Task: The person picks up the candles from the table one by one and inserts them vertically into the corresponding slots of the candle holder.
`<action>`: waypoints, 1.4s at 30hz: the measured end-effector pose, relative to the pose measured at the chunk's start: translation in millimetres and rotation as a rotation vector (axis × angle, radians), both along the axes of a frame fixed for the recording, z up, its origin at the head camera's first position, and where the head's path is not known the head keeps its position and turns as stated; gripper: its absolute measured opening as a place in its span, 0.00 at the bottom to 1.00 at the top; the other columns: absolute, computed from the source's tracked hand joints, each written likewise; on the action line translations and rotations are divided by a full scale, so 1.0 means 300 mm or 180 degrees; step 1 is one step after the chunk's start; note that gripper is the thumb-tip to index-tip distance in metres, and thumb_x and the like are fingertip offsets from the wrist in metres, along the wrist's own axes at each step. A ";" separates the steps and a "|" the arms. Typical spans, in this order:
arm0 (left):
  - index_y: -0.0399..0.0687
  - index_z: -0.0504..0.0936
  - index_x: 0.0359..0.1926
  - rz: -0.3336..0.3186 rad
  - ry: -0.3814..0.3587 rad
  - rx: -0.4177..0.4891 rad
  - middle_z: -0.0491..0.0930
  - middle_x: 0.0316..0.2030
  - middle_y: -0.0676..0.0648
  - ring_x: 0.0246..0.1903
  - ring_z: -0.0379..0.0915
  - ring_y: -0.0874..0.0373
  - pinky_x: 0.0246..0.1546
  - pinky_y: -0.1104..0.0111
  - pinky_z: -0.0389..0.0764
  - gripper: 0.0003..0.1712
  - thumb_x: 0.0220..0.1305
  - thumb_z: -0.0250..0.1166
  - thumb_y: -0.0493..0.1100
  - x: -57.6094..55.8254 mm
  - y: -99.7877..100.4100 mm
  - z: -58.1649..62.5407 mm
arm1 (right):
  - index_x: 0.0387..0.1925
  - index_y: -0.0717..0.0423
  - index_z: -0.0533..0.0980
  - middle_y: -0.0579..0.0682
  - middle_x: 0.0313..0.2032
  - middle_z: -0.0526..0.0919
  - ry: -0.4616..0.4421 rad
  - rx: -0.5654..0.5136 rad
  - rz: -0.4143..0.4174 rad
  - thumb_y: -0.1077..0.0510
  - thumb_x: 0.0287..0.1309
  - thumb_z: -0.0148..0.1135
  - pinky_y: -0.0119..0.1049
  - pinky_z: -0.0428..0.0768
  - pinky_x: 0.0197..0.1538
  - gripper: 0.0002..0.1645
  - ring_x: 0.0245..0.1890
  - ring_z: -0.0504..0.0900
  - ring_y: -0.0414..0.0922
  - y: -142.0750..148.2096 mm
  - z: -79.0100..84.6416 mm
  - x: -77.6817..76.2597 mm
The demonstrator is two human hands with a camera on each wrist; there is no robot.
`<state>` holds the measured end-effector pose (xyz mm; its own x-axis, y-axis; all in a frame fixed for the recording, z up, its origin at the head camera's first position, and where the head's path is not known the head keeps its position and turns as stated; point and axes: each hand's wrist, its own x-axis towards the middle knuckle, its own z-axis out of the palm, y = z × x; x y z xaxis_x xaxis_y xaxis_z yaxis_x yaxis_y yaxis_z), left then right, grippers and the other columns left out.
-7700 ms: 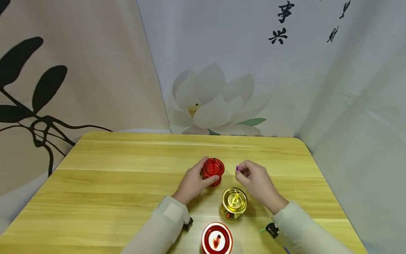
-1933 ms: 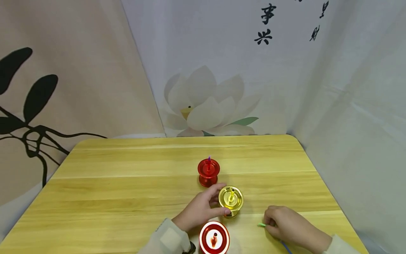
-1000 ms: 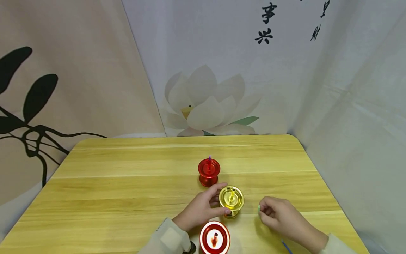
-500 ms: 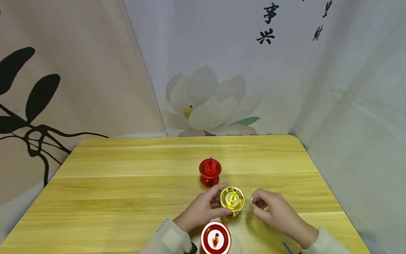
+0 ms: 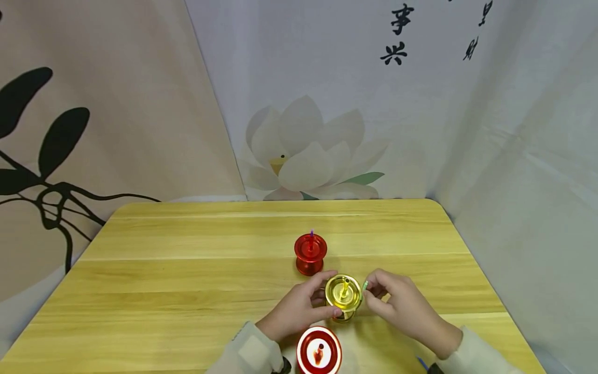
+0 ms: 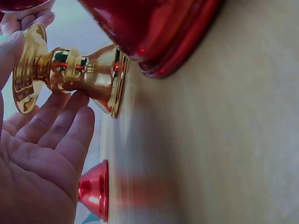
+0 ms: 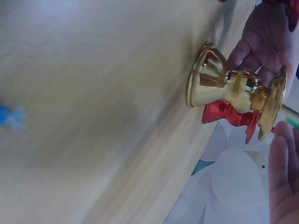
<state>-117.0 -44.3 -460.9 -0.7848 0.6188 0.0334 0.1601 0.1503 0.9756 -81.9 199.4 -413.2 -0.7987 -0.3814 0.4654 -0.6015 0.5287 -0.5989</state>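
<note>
My left hand holds a gold candle holder upright on the table, thumb at its dish and fingers around the stem, as the left wrist view shows. A short hollow tube rises from the dish's middle. Pinched in my right hand is a small green stick, right at the dish's right rim. Behind stands a red candle holder, with a purple tip sticking up from its tube.
In front, by my left wrist, stands another red candle holder with a white ring in its dish. A blue stick lies near my right sleeve. Printed cloth hangs behind the wooden table.
My left hand has moved from the red candle holder to the gold one, and a purple tip now stands in the red one. My right hand has picked up the green stick and brought it leftward.
</note>
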 end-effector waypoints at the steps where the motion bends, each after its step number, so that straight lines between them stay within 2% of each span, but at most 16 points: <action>1: 0.47 0.65 0.72 0.0002 0.0001 0.0006 0.79 0.59 0.48 0.54 0.79 0.59 0.55 0.72 0.78 0.42 0.61 0.74 0.41 0.000 0.000 -0.001 | 0.32 0.44 0.75 0.33 0.28 0.79 -0.0004 -0.0004 0.0010 0.73 0.52 0.65 0.28 0.81 0.28 0.19 0.27 0.78 0.29 -0.003 0.003 -0.002; 8: 0.47 0.65 0.71 -0.0008 -0.0024 0.0000 0.80 0.57 0.48 0.53 0.79 0.58 0.57 0.67 0.79 0.41 0.61 0.74 0.40 0.005 0.000 0.010 | 0.33 0.44 0.75 0.33 0.29 0.79 0.0146 -0.0040 0.0021 0.73 0.52 0.65 0.27 0.80 0.28 0.19 0.27 0.78 0.30 -0.022 0.027 -0.015; 16: 0.51 0.66 0.71 -0.0015 -0.0048 0.0000 0.80 0.57 0.52 0.53 0.79 0.60 0.55 0.72 0.78 0.40 0.61 0.74 0.42 0.003 -0.005 0.010 | 0.35 0.45 0.75 0.34 0.30 0.80 0.0270 -0.0034 0.0142 0.72 0.53 0.66 0.25 0.80 0.29 0.18 0.28 0.78 0.30 -0.046 0.049 -0.028; 22: 0.51 0.66 0.71 -0.0017 -0.0055 -0.0013 0.80 0.56 0.52 0.53 0.79 0.59 0.55 0.73 0.78 0.40 0.61 0.74 0.43 0.003 -0.006 0.012 | 0.34 0.46 0.75 0.35 0.29 0.80 0.0439 -0.0073 0.0198 0.72 0.52 0.65 0.23 0.78 0.29 0.18 0.27 0.78 0.30 -0.054 0.068 -0.042; 30: 0.51 0.65 0.72 -0.0009 -0.0060 -0.0046 0.81 0.56 0.51 0.53 0.79 0.60 0.54 0.73 0.78 0.41 0.61 0.73 0.43 0.000 -0.004 0.009 | 0.34 0.45 0.75 0.34 0.29 0.79 0.0443 -0.0017 0.0189 0.72 0.53 0.65 0.26 0.79 0.27 0.17 0.27 0.77 0.30 -0.058 0.088 -0.048; 42: 0.54 0.65 0.72 -0.0023 -0.0088 0.0007 0.80 0.56 0.52 0.54 0.79 0.58 0.56 0.66 0.79 0.40 0.61 0.73 0.42 0.003 -0.006 0.010 | 0.34 0.46 0.74 0.34 0.29 0.79 0.0532 -0.0040 0.0182 0.72 0.52 0.64 0.24 0.78 0.29 0.17 0.27 0.78 0.30 -0.066 0.103 -0.053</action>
